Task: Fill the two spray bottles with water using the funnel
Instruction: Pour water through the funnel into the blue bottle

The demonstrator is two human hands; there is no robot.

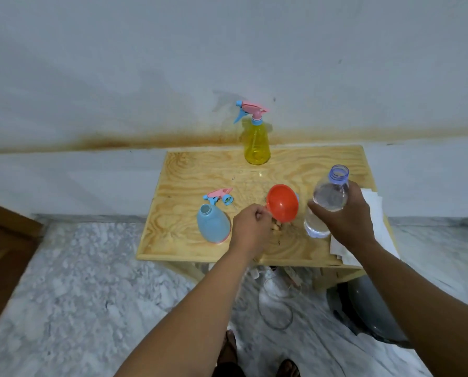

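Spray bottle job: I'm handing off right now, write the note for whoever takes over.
Left hand pinches the red funnel by its handle, held above the table.
Right hand grips the uncapped water bottle, partly full.
Blue spray bottle stands open, its sprayer head lying behind it.
Yellow spray bottle stands at the back with its sprayer on; whether it holds water is unclear.
Left: seat the funnel in the blue bottle, pour, refit the head; check the yellow one.
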